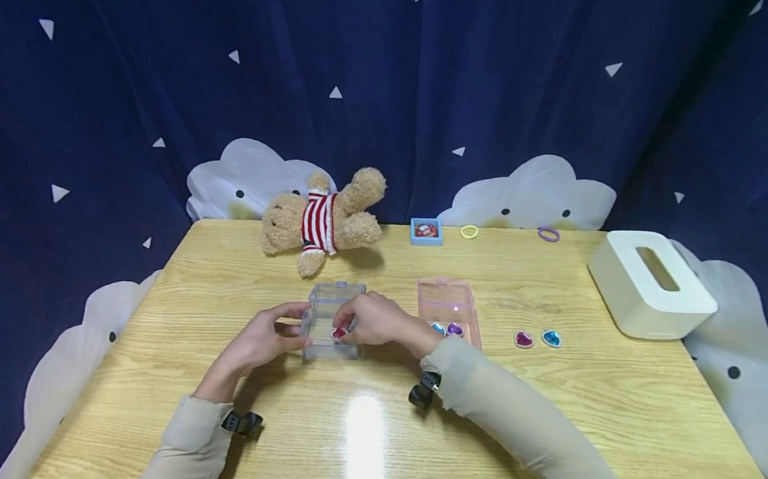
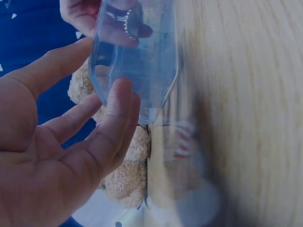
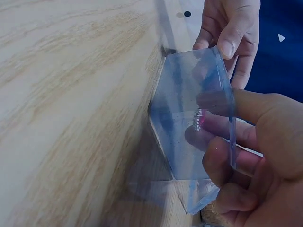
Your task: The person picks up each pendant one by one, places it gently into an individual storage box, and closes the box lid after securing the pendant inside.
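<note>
A clear plastic box (image 1: pixel 331 351) with its hinged lid (image 1: pixel 339 291) raised stands on the table in front of me. My left hand (image 1: pixel 261 341) holds it at its left side, thumb and fingers spread along the end wall. My right hand (image 1: pixel 376 320) reaches into this box and pinches a red gem (image 1: pixel 338 334) with a beaded silver edge. Through the clear wall the gem (image 3: pixel 202 118) shows between the fingertips in the right wrist view. To the right, an open pink box (image 1: pixel 444 298) contains a blue gem (image 1: pixel 439 327) and a purple gem (image 1: pixel 455 329), partly hidden by my right forearm.
A magenta gem (image 1: pixel 523 340) and a blue heart gem (image 1: pixel 551 338) lie on the right. Behind are a teddy bear (image 1: pixel 319 222), a small blue frame (image 1: pixel 425 232), a yellow ring (image 1: pixel 469 232) and a purple ring (image 1: pixel 548 234). A white tissue box (image 1: pixel 650 288) stands far right.
</note>
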The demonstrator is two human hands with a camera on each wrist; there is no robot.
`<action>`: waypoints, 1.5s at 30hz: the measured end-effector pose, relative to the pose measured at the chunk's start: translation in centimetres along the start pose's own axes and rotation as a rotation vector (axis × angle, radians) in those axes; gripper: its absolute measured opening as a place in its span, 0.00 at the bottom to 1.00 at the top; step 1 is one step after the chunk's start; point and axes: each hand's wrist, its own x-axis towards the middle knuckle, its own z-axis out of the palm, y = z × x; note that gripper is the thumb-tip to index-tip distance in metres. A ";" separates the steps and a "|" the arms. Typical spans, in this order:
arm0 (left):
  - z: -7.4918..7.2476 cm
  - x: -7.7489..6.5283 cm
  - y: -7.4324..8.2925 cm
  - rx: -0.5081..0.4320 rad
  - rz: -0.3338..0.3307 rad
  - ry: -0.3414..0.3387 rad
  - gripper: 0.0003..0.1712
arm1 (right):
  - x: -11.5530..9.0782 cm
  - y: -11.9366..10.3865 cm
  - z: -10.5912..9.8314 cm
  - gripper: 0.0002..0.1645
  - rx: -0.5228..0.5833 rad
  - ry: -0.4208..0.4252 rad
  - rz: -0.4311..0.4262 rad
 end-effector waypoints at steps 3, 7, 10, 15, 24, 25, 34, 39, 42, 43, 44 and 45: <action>0.0 0.1 -0.1 0.008 -0.007 0.000 0.39 | 0.1 -0.1 0.0 0.09 -0.005 -0.012 0.008; 0.0 0.2 -0.1 0.018 -0.012 0.001 0.40 | 0.2 -0.2 -0.1 0.09 -0.014 -0.031 0.029; 0.0 0.2 -0.1 0.021 -0.008 0.003 0.40 | 0.3 -0.3 -0.1 0.09 -0.033 -0.042 0.047; 0.0 0.2 -0.1 0.018 -0.012 0.000 0.40 | 0.4 -0.6 -0.4 0.08 -0.038 -0.066 0.069; 0.0 0.4 -0.1 -0.001 -0.018 0.004 0.40 | 0.3 -0.4 -0.5 0.12 -0.004 -0.063 0.053; 0.0 0.4 -0.2 -0.001 -0.020 0.001 0.40 | 0.3 -0.4 -0.6 0.12 0.009 -0.060 0.045; 0.0 0.4 -0.2 -0.007 -0.029 0.003 0.41 | -0.1 0.5 -1.0 0.15 0.124 -0.017 -0.030; 0.0 0.3 -0.3 -0.007 -0.030 -0.002 0.41 | -0.8 1.2 -1.6 0.17 0.205 0.011 -0.085; -0.1 0.2 -0.2 -0.010 -0.023 -0.001 0.41 | -1.4 1.7 -2.0 0.17 0.242 0.030 -0.098; 0.0 0.2 -0.2 -0.009 -0.019 -0.002 0.41 | -1.6 1.8 -2.2 0.17 0.253 0.032 -0.095; 0.0 0.2 -0.2 -0.009 -0.019 0.002 0.41 | -1.9 1.9 -2.3 0.16 0.261 0.038 -0.095; 0.0 0.2 -0.2 -0.008 -0.019 0.004 0.41 | -2.1 2.0 -2.5 0.16 0.271 0.041 -0.094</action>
